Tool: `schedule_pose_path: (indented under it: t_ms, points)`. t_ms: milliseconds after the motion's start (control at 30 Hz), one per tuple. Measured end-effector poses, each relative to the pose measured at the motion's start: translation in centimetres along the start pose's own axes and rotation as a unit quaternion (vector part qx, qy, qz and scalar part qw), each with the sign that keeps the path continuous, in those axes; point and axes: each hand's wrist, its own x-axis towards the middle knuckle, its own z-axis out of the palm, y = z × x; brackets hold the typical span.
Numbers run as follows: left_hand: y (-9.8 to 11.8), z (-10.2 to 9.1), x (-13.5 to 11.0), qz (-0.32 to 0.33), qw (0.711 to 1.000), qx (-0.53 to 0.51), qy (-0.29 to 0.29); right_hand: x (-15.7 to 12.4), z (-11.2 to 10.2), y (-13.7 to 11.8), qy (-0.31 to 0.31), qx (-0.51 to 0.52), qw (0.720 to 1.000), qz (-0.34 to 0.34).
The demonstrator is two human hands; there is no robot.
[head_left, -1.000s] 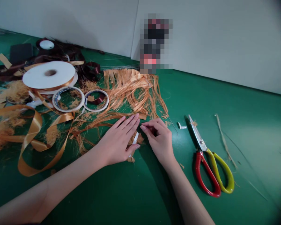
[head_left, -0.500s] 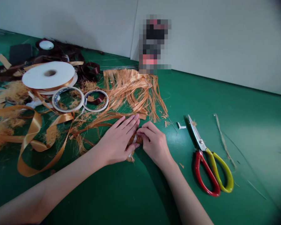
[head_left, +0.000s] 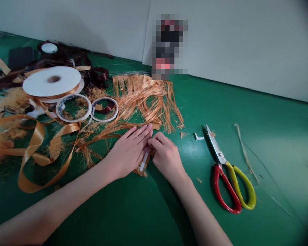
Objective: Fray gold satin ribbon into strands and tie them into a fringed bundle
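White tape strip (head_left: 144, 160) on frayed ribbon (head_left: 141, 172) between left hand (head_left: 127, 152), right hand (head_left: 166, 158); grips pressed close, pinch unclear.

No readable text anywhere. Blue printing on a tape ring (head_left: 73, 108) left of the fingers (head_left: 141, 131), too small; a pixelated object (head_left: 169, 44) beyond them, also unreadable.

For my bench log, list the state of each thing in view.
Left hand: fingers extended, against the ribbon bundle
Right hand: fingers curled over the bundle
Ribbon bundle: gathered between the hands
White strip: sticking out between the hands
Scissors: blades closed, lying down
Frayed copper ribbon: shredded into strands
White tape spool: lying flat
Gold satin ribbon: loose, in loops
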Motion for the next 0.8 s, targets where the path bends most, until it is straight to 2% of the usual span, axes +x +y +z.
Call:
schedule_pose_path:
  t_ms: [167, 233, 433, 633, 800]
  points:
    - [0.06, -0.05, -0.01, -0.005, 1.000, -0.008, 0.008, -0.13, -0.22, 0.06, 0.062, 0.102, 0.990, 0.081]
    - [0.03, 0.05, 0.01, -0.007, 1.000, -0.009, 0.013, -0.12, -0.31, 0.11, 0.077, 0.126, 0.985, 0.092]
    - [0.00, 0.02, 0.03, 0.003, 1.000, -0.005, 0.002, -0.20, -0.07, 0.30, 0.057, 0.121, 0.990, 0.048]
    - [-0.04, -0.19, -0.22, 0.008, 0.999, -0.036, 0.022, -0.24, 0.14, 0.23, 0.022, 0.087, 0.996, 0.016]
    - [-0.07, -0.02, -0.24, 0.008, 0.999, -0.045, 0.022, 0.00, 0.13, 0.06, 0.010, 0.075, 0.997, 0.029]
